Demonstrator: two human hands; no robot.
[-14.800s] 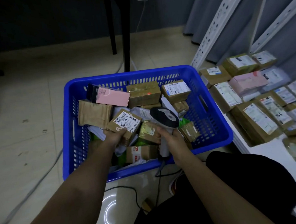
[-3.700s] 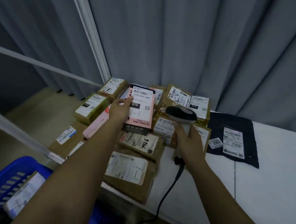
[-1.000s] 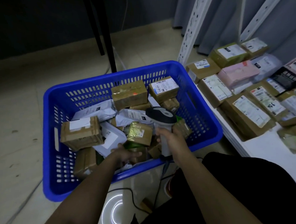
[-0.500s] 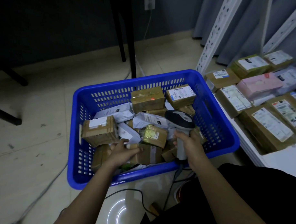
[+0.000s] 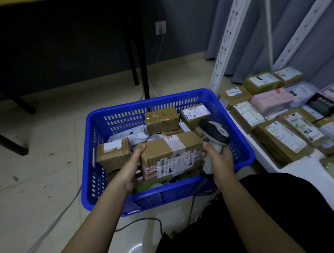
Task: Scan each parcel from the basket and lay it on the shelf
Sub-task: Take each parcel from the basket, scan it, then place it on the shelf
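A blue plastic basket point(image 5: 112, 117) on the floor holds several cardboard and bagged parcels. My left hand point(image 5: 134, 159) grips the left end of a taped cardboard parcel point(image 5: 172, 154) with a label on its near face, lifted just above the other parcels. My right hand point(image 5: 219, 158) is closed on the handle of a grey handheld scanner point(image 5: 214, 133), which sits at the parcel's right end. Its red spot falls on a brown parcel point(image 5: 162, 120) at the back of the basket. To the right, the white shelf point(image 5: 300, 171) carries several labelled parcels.
White perforated shelf posts point(image 5: 225, 39) rise behind the basket's right corner. Black table legs point(image 5: 139, 51) stand behind the basket. The scanner cable point(image 5: 146, 220) trails over the tiled floor near my legs. Grey curtains hang at the right.
My left hand has pulled a large taped parcel up out of the near side of the basket. The scanner hand stays at the basket's right side.
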